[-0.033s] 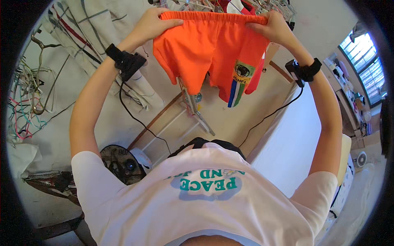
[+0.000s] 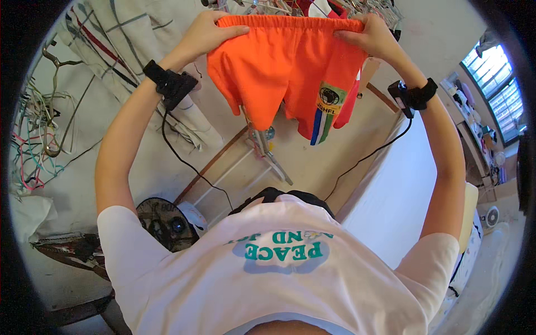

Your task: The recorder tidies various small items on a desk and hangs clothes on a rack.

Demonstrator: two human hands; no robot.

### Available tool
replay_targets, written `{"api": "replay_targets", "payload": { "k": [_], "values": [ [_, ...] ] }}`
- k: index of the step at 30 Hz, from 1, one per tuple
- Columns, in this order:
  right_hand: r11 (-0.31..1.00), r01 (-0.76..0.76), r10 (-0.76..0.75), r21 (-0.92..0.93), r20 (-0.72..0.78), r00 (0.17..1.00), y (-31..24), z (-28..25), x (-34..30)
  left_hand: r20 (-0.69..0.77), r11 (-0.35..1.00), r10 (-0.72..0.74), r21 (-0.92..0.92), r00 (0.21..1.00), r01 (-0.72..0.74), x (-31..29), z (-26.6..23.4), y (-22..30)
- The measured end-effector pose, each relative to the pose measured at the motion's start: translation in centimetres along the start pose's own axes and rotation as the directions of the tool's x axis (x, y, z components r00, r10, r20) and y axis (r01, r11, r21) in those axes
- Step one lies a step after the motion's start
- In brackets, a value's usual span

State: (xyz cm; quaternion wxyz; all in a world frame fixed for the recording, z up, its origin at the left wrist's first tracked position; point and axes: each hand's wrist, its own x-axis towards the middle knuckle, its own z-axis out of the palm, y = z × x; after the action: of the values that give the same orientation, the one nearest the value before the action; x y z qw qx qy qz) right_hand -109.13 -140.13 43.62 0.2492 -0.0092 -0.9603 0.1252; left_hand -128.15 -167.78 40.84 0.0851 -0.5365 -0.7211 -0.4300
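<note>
A pair of bright orange shorts hangs spread out in front of me, its elastic waistband at the top. My left hand grips the waistband's left end, thumb on the front and fingers behind. At the right end my right hand pinches it the same way. On the right leg is a patch with blue, white and green stripes below it. The fingertips of both hands are hidden behind the cloth. Black straps with cabled devices sit on both wrists.
Clothes and hangers hang behind the shorts. A checked cloth hangs at the left, near more coloured hangers. Lower left stands a dark fan. A white-covered surface lies at the right, with a window beyond.
</note>
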Motion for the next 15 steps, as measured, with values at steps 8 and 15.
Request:
{"api": "replay_targets", "payload": {
  "k": [8,15],
  "values": [
    [0.992,-0.012,-0.001,0.123,0.105,0.995,-1.5,0.4,1.4,0.094,0.966,-0.220,0.162,0.971,0.203,0.7,-0.3,0.7],
    [0.444,-0.315,0.196,0.839,0.252,0.948,-8.2,2.1,0.2,0.273,0.927,-0.231,-0.230,0.934,0.297,0.2,-0.2,3.4]
  ]
}}
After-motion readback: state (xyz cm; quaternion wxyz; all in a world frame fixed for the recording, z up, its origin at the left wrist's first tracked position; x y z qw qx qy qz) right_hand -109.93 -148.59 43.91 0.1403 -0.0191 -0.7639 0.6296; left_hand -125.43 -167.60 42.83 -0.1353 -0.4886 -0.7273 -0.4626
